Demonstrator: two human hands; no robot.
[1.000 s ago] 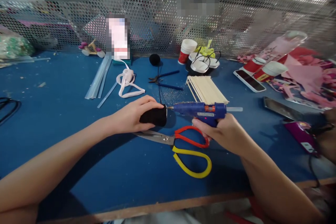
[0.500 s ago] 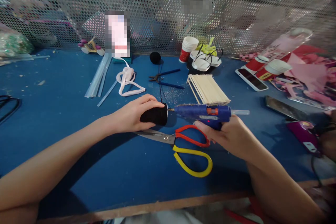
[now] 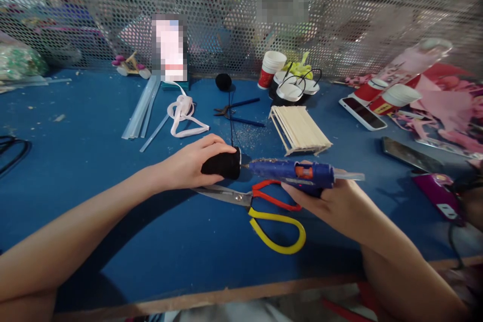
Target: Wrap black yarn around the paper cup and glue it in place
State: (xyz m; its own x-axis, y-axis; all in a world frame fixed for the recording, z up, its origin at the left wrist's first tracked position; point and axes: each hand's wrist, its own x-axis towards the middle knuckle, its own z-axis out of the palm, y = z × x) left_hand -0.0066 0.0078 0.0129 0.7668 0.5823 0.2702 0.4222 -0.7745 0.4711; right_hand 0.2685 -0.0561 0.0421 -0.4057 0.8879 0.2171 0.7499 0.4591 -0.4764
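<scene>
My left hand (image 3: 196, 162) is wrapped round a black yarn-covered cup (image 3: 222, 163) lying on its side, its pale rim facing right. A strand of black yarn runs from it to a ball of black yarn (image 3: 223, 82) farther back. My right hand (image 3: 330, 204) grips a blue hot glue gun (image 3: 290, 170) with a clear glue stick out of its rear. The gun's nozzle is at the cup's rim; whether it touches, I cannot tell. Scissors (image 3: 238, 197) with one red and one yellow handle lie just below both hands.
Pliers (image 3: 241, 110), white ribbon (image 3: 184, 110), clear glue sticks (image 3: 141, 110) and a wooden-stick piece (image 3: 302, 128) lie beyond my hands. Paper cups (image 3: 272, 68) stand at the back. Phones (image 3: 363, 113) and pink scraps (image 3: 437, 105) are right, near another person's hand (image 3: 475, 206). Perforated metal (image 3: 222, 20) closes the back.
The glue gun has tilted and its rear has dropped slightly toward me, the nozzle staying near the cup's rim. My left hand and the cup look nearly unmoved.
</scene>
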